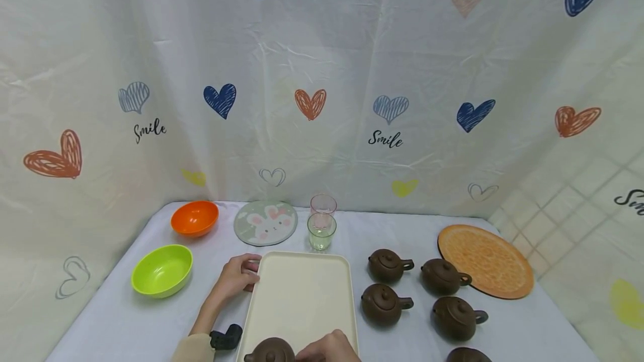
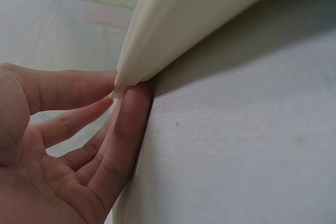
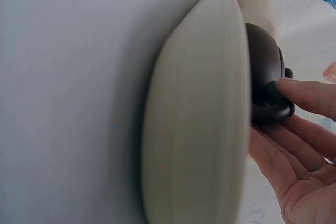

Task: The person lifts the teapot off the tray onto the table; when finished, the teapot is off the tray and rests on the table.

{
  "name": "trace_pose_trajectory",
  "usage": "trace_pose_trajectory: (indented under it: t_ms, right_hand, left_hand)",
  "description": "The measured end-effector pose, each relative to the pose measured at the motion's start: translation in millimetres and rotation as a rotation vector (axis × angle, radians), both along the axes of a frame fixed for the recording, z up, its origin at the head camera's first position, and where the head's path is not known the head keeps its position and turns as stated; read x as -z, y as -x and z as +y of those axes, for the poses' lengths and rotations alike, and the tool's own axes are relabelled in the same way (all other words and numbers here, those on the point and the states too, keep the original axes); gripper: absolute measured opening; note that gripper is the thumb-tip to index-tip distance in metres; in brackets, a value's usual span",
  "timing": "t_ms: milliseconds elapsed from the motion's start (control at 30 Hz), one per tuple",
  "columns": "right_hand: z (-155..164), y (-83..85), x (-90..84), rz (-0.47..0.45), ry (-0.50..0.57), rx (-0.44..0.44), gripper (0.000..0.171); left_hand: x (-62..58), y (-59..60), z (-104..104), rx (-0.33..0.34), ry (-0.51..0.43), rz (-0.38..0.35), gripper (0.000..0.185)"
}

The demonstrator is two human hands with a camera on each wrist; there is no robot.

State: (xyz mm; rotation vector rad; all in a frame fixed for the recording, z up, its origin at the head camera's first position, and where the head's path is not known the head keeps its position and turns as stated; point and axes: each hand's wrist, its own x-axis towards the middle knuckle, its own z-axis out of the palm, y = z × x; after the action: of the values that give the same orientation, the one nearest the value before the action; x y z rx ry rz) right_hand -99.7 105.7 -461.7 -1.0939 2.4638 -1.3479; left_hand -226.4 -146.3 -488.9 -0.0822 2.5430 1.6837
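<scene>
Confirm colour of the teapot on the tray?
Dark brown teapot, on the cream tray by the right hand. Shows best in the head view.

Orange bowl (image 1: 194,218) at back left of the white table (image 1: 523,323), green bowl (image 1: 162,270) nearer, in front of it. Round bunny coaster (image 1: 265,222) beside the orange bowl. Two clear glasses (image 1: 322,222) just right of the coaster, one behind the other. Four brown teapots (image 1: 420,292) in two rows right of centre, a fifth cut off at the bottom edge. Orange round mat (image 1: 485,260) far right. Heart-print curtain (image 1: 322,82) behind, "Smile" lettering.
</scene>
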Motion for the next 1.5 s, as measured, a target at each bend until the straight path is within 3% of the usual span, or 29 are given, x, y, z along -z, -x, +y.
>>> trace_pose_trajectory:
  t_ms: [200,500,833,933,1333,1500]
  right_hand:
    - [-3.0,-0.1,-3.3,-0.097,-0.002,0.054,0.021]
    - [-5.9,-0.7,-5.2,-0.119,0.006,0.082,0.018]
    - [-6.0,0.3,2.6,-0.040,0.105,0.053,0.014]
    - [-6.0,-0.6,1.5,-0.060,0.139,0.040,0.016]
    - [12.0,6.6,-34.9,-0.346,0.200,0.145,0.012]
    - [29.5,12.7,-48.8,-0.280,0.196,0.119,0.016]
  left_hand:
    - [1.0,-0.6,0.1,0.000,-0.001,0.002,0.045]
    - [0.6,-0.1,0.1,-0.002,-0.002,0.008,0.045]
    - [-0.6,-0.4,0.1,-0.005,-0.003,0.006,0.045]
    - [-0.6,-0.4,0.3,-0.001,-0.001,0.009,0.046]
    - [-2.4,-2.2,-0.1,-0.006,0.002,0.007,0.045]
    - [-2.3,-2.3,0.6,-0.007,0.003,0.006,0.046]
